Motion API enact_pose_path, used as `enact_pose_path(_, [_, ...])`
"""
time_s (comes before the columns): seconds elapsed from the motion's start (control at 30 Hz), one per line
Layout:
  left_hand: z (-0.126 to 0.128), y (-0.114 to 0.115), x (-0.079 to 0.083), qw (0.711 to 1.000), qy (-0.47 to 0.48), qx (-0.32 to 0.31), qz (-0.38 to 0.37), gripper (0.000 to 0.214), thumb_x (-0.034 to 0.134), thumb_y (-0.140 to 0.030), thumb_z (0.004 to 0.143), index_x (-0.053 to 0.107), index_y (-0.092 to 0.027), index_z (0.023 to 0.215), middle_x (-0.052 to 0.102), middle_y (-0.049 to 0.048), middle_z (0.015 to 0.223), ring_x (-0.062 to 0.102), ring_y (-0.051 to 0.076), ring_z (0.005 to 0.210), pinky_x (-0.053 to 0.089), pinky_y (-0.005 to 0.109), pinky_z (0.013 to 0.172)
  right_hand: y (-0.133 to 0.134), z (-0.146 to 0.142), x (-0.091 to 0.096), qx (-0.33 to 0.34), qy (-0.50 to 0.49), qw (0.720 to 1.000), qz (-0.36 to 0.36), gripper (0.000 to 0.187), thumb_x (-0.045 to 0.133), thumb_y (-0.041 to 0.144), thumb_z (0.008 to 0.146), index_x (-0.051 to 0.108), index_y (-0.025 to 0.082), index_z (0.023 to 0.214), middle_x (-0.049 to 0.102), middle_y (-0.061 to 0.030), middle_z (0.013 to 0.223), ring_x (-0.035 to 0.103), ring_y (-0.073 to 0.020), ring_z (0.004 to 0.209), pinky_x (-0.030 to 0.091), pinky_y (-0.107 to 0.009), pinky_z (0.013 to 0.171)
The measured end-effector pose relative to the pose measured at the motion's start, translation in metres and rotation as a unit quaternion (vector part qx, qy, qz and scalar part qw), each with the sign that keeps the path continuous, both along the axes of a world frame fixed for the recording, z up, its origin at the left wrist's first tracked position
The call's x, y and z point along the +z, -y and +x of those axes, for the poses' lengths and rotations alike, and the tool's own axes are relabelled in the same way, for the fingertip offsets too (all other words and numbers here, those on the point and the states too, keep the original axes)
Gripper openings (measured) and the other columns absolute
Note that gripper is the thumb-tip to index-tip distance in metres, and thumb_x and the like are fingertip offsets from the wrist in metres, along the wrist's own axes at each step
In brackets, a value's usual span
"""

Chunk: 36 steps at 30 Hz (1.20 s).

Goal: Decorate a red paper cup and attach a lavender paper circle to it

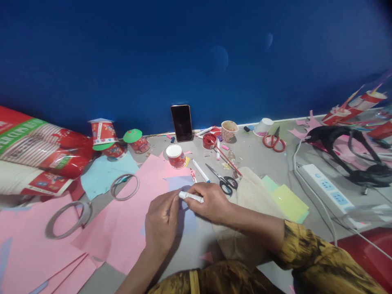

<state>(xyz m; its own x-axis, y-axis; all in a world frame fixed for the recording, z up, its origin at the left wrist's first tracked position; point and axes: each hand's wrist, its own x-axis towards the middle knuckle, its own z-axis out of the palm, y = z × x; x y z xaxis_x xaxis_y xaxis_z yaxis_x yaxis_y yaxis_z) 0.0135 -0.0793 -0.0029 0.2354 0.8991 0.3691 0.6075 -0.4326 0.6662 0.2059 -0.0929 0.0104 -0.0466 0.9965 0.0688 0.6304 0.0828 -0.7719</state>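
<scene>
In my right hand (211, 199) I grip a small white tube (191, 197), its narrow end pointing left; whether it is a glue tube or a marker I cannot tell. My left hand (162, 220) has thumb and fingers pinched together at that narrow end, and whatever they hold is hidden. Beneath the hands lies lavender paper (186, 226) on top of pink sheets (134, 212). Just beyond stand a red patterned paper cup (177, 157), a white marker with a blue tip (201, 170) and black-handled scissors (226, 185).
A phone (181, 123) leans against the blue wall. Tape rolls (125, 187) lie on the left near a bag of paper cups (39, 151). Red-handled scissors (275, 142), a red paint pot (209, 141) with a brush, yellow paper (290, 200) and a power strip (326, 190) are rightward.
</scene>
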Motion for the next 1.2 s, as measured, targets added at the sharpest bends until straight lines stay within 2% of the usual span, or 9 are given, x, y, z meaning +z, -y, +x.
enact_pose_path(0.17, [0.002,0.004,-0.001,0.999,-0.024,0.009,0.035,0.036,0.053,-0.038,0.108,0.086,-0.025,0.111,0.089,0.0096,0.109,0.083,0.031,0.104,0.061,0.044,0.098,-0.002,0.002,0.0,-0.017,-0.021,1.0,-0.011,0.011,0.078,0.033,0.093,0.081,0.023,0.09,0.084,-0.0004,0.085,0.072,-0.0168,0.076,0.045,-0.027,0.072])
enact_pose_path(0.4, [0.0,0.004,0.006,0.997,0.03,0.022,-0.061,0.037,0.06,-0.048,0.103,0.086,-0.023,0.111,0.089,0.0091,0.11,0.084,0.031,0.1,0.066,0.043,0.093,-0.002,0.004,-0.002,0.019,0.019,1.0,0.016,0.008,0.079,0.031,0.092,0.08,0.023,0.094,0.084,-0.0025,0.091,0.074,-0.0186,0.084,0.047,-0.027,0.077])
enact_pose_path(0.6, [0.001,0.0,0.006,0.998,0.019,0.027,-0.048,0.038,0.058,-0.047,0.103,0.089,-0.026,0.103,0.09,0.0072,0.1,0.084,0.032,0.096,0.066,0.045,0.093,-0.001,0.001,0.001,0.015,0.038,0.999,0.002,0.01,0.078,0.033,0.093,0.08,0.024,0.095,0.085,-0.0036,0.094,0.077,-0.0206,0.088,0.047,-0.028,0.078])
enact_pose_path(0.73, [0.003,0.004,0.005,0.998,0.029,0.034,-0.034,0.037,0.058,-0.045,0.103,0.089,-0.026,0.103,0.09,0.0071,0.106,0.084,0.033,0.101,0.065,0.047,0.097,-0.001,0.002,0.002,-0.005,0.017,1.0,-0.002,0.01,0.077,0.033,0.094,0.08,0.023,0.097,0.086,-0.0033,0.094,0.076,-0.0196,0.085,0.047,-0.028,0.077])
enact_pose_path(0.87, [0.004,0.007,0.007,0.996,0.052,0.044,-0.059,0.036,0.061,-0.046,0.1,0.089,-0.024,0.105,0.09,0.0082,0.109,0.084,0.033,0.104,0.066,0.047,0.099,-0.002,0.004,0.002,-0.001,0.019,1.0,-0.001,0.011,0.076,0.032,0.095,0.08,0.022,0.097,0.086,-0.0035,0.095,0.077,-0.0195,0.086,0.046,-0.028,0.077])
enact_pose_path(1.0, [0.005,0.005,0.012,0.991,0.064,0.06,-0.098,0.042,0.065,-0.053,0.094,0.089,-0.021,0.108,0.09,0.0091,0.106,0.084,0.034,0.1,0.067,0.044,0.093,-0.002,0.004,0.0,0.028,0.057,0.998,0.013,0.013,0.078,0.033,0.094,0.08,0.021,0.1,0.086,-0.0052,0.1,0.079,-0.0211,0.091,0.046,-0.029,0.078])
enact_pose_path(1.2, [0.007,0.001,0.017,0.991,0.055,0.058,-0.104,0.037,0.061,-0.048,0.095,0.09,-0.025,0.096,0.088,0.0047,0.088,0.084,0.03,0.086,0.066,0.039,0.084,-0.001,0.001,0.0,0.04,0.103,0.994,0.005,0.017,0.078,0.036,0.095,0.08,0.02,0.1,0.086,-0.0068,0.1,0.08,-0.0232,0.093,0.045,-0.031,0.077])
